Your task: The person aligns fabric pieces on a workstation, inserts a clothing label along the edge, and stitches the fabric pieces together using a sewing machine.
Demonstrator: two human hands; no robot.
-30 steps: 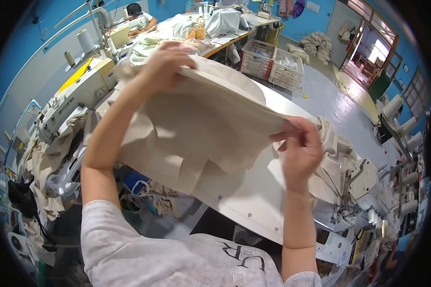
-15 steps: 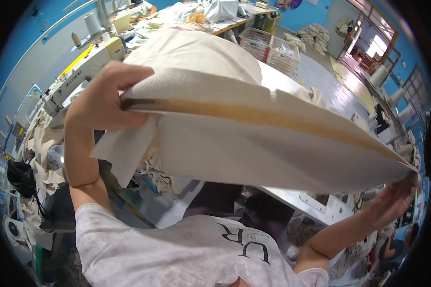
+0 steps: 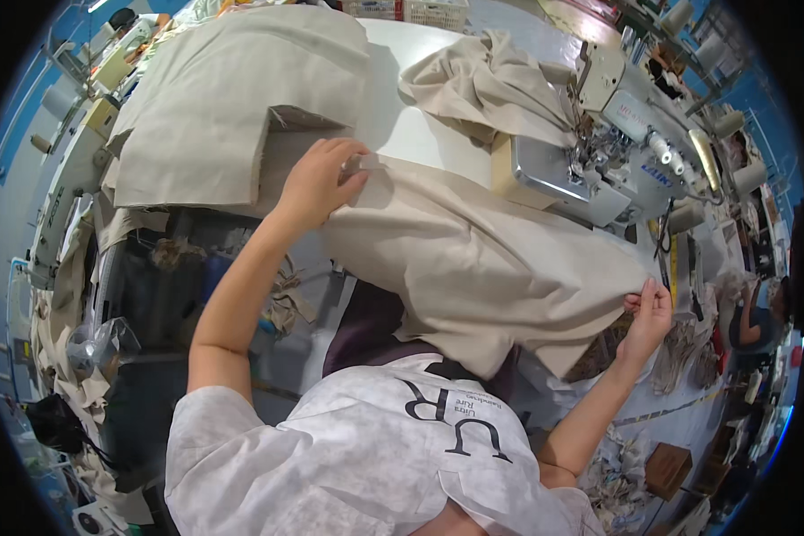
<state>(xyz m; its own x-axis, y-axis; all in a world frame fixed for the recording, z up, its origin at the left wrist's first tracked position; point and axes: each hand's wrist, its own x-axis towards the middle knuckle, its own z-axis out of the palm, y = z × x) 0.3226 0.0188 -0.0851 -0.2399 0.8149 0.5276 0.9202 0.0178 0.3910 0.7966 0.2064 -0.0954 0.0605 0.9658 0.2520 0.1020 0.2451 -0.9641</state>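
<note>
A beige fabric panel (image 3: 473,259) stretches between my two hands, its upper part on the white table and its lower edge draping over my lap. My left hand (image 3: 324,183) is closed on the panel's upper left corner, beside the notch of a stack of beige cut pieces (image 3: 214,98). At the panel's far right end, my right hand (image 3: 648,320) pinches the edge between thumb and fingers. Folds run along the cloth between them. Just beyond the panel stands an overlock sewing machine (image 3: 621,125), apart from both hands.
Crumpled beige cloth (image 3: 482,85) lies against the machine on the white table (image 3: 402,45). Another sewing machine (image 3: 67,192) stands at the left. Plastic crates (image 3: 429,12) are at the back. Scraps and a brown box (image 3: 668,471) lie on the floor at right, near another person (image 3: 752,322).
The panel, held up taut before me, has come down onto the table and my lap. Both hands have lowered and moved closer together, and my view has turned.
</note>
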